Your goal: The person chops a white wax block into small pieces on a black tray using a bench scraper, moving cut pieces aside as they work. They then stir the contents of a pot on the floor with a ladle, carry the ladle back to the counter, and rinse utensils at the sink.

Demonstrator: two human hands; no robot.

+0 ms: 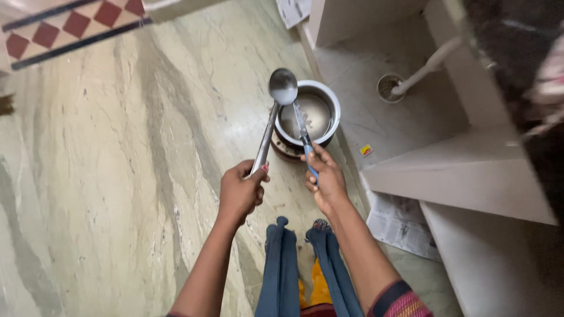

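My left hand [241, 191] grips the long handle of a steel ladle [282, 87], whose round bowl is raised above the rim of a steel pot. My right hand [324, 176] holds a thin utensil with a blue handle [303, 132], its metal tip reaching up to the ladle's bowl. The steel pot [335, 105] stands on the floor just beyond both hands, with a little liquid or residue inside.
Pale marble floor [117, 176] spreads to the left. A low white washing area [411, 117] with a drain [388, 85] and a white pipe lies to the right. Newspaper sheets [402, 226] rest by its step. My blue-clad legs show below.
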